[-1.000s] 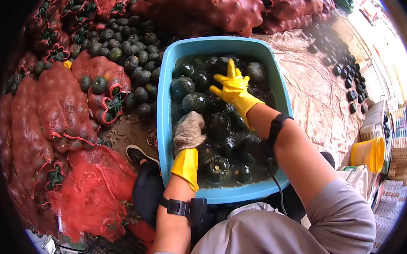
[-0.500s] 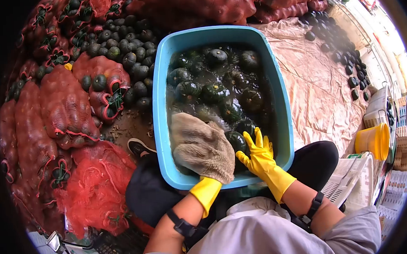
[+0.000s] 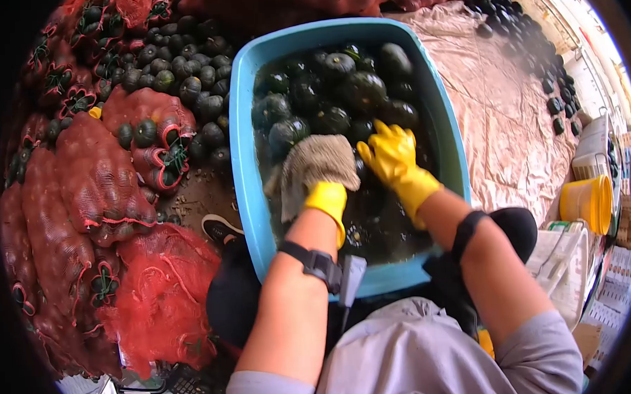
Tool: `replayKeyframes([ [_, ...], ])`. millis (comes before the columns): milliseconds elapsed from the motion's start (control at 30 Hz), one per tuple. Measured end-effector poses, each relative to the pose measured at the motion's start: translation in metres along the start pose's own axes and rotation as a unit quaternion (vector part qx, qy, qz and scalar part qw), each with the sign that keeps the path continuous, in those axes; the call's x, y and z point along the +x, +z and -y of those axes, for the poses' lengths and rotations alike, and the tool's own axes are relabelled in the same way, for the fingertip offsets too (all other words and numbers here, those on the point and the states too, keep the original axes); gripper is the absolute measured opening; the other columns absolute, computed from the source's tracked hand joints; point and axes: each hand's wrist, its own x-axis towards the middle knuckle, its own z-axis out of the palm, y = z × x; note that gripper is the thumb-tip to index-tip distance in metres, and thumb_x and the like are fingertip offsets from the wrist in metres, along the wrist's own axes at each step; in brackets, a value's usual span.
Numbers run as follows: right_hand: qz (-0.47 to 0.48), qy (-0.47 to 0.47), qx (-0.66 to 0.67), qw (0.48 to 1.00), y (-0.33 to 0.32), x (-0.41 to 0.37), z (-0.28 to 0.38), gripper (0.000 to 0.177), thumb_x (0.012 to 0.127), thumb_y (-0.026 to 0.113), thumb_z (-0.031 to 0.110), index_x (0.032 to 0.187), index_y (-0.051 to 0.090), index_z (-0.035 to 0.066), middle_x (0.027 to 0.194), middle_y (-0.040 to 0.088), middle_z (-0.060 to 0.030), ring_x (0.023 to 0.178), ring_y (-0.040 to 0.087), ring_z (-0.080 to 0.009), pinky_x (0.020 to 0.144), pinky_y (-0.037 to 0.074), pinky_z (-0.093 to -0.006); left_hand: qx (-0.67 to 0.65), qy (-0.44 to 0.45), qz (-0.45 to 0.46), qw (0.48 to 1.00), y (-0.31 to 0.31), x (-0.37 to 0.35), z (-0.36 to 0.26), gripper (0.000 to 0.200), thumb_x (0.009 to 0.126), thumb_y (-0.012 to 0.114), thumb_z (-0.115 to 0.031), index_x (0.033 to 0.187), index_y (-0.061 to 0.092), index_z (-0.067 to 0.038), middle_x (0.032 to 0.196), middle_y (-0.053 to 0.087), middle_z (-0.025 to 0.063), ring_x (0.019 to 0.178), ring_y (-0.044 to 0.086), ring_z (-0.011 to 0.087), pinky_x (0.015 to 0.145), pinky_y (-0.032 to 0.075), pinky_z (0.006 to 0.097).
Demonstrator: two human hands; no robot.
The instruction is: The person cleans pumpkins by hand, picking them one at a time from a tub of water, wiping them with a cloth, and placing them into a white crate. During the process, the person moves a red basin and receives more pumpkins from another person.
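Observation:
My left hand (image 3: 321, 172) wears a yellow glove and is covered by a wet beige cloth (image 3: 321, 158), which hides its fingers. It is over the left-middle part of a blue tub (image 3: 243, 165) of dark water. My right hand (image 3: 392, 156), in a bare yellow glove, is to its right, fingers slightly bent and apart, close above the squashes. Several dark green squashes sit partly under water, among them a large one (image 3: 364, 91) beyond my right hand and one (image 3: 287, 133) beside the cloth. Whether either hand touches a squash is hard to see.
Red mesh sacks (image 3: 96, 177) of squashes are stacked on the left, by a loose squash pile (image 3: 186, 66). A pinkish sheet (image 3: 500, 114) covers the floor on the right, with more squashes at its far edge. A yellow bucket (image 3: 585, 205) and a white crate (image 3: 557, 265) stand at right.
Both hands have moved forward over the tub, away from its near edge. The cloth has gone with my left hand. My right hand's fingers, spread before, are now more bent.

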Motion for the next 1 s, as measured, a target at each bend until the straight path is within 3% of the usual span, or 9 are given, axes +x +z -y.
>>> replayKeyframes([
  [167,0.021,-0.068,0.058,0.996,0.004,-0.005,-0.029,0.03,0.088,0.075,0.035,0.106,0.081,0.012,0.153,0.061,-0.0206,0.13,0.061,-0.042,0.106,0.05,-0.0544,0.074,0.101,0.007,0.992,0.014,-0.02,0.042,0.047,0.076,0.092,-0.033,0.114,0.079,-0.009,0.119,0.077,0.0156,0.111,0.076,0.0349,0.094,0.063,0.0469],
  [433,0.199,0.053,0.053,0.977,-0.034,-0.05,-0.005,0.076,0.082,0.088,0.042,0.148,0.062,0.014,0.146,0.061,-0.0204,0.137,0.056,-0.0457,0.116,0.046,-0.0529,-0.168,0.194,-0.355,0.899,0.079,-0.086,0.079,0.055,0.065,0.086,-0.044,0.108,0.078,-0.011,0.11,0.074,0.0125,0.11,0.068,0.0367,0.097,0.054,0.0492],
  [600,0.173,0.03,0.329,0.928,0.002,-0.052,-0.046,0.071,0.082,0.096,0.025,0.142,0.061,0.011,0.122,0.071,-0.0082,0.118,0.068,-0.0221,0.103,0.055,-0.0388,-0.016,0.255,-0.318,0.913,0.014,-0.151,0.022,0.04,0.069,0.079,-0.038,0.105,0.076,-0.021,0.1,0.069,0.0088,0.101,0.068,0.0306,0.087,0.054,0.0476],
  [633,0.155,0.234,0.676,0.681,-0.013,-0.058,-0.036,0.058,0.089,0.091,0.023,0.137,0.061,0.012,0.121,0.071,-0.0075,0.113,0.071,-0.0211,0.099,0.058,-0.0394,-0.063,0.254,-0.325,0.909,0.042,-0.14,0.023,0.039,0.073,0.079,-0.036,0.109,0.075,-0.021,0.105,0.068,0.0099,0.101,0.068,0.0301,0.086,0.056,0.0461],
  [733,0.094,0.171,0.765,0.614,-0.073,-0.069,-0.008,0.047,0.096,0.084,0.021,0.136,0.061,0.011,0.121,0.071,-0.008,0.108,0.071,-0.0191,0.098,0.059,-0.039,-0.131,0.065,-0.237,0.96,0.054,-0.139,-0.016,0.043,0.082,0.081,-0.039,0.118,0.072,-0.019,0.117,0.066,0.0144,0.105,0.068,0.0304,0.087,0.059,0.0448],
  [833,0.094,0.1,0.742,0.656,-0.092,-0.102,0.029,0.054,0.093,0.085,0.013,0.142,0.063,0.008,0.133,0.068,-0.0108,0.122,0.067,-0.023,0.106,0.055,-0.0391,-0.193,0.066,-0.227,0.952,0.059,-0.139,-0.019,0.053,0.087,0.079,-0.039,0.13,0.067,-0.011,0.132,0.064,0.0135,0.126,0.062,0.032,0.11,0.048,0.0467],
  [900,0.013,-0.117,0.445,0.888,-0.063,-0.133,0.056,0.054,0.092,0.085,0.014,0.142,0.065,0.007,0.144,0.064,-0.0181,0.137,0.06,-0.0312,0.116,0.048,-0.0449,-0.414,0.127,-0.256,0.864,0.1,-0.118,-0.015,0.054,0.095,0.073,-0.033,0.141,0.06,-0.007,0.138,0.064,0.013,0.134,0.059,0.0317,0.118,0.045,0.0455],
  [933,-0.089,-0.115,0.408,0.901,-0.057,-0.14,0.074,0.046,0.097,0.082,0.019,0.139,0.067,0.007,0.149,0.061,-0.0189,0.146,0.054,-0.033,0.123,0.041,-0.0479,-0.569,0.169,-0.27,0.758,0.138,-0.098,-0.015,0.052,0.101,0.068,-0.026,0.147,0.056,-0.006,0.139,0.063,0.0128,0.136,0.058,0.031,0.119,0.045,0.0437],
  [1000,-0.167,0.009,0.424,0.89,-0.028,-0.118,0.072,0.05,0.093,0.085,0.019,0.138,0.068,0.006,0.141,0.066,-0.0205,0.133,0.062,-0.0359,0.115,0.047,-0.0441,-0.615,0.129,-0.257,0.734,0.168,-0.079,-0.031,0.047,0.106,0.063,-0.024,0.147,0.052,-0.005,0.134,0.064,0.0149,0.131,0.059,0.0298,0.113,0.048,0.0415],
])
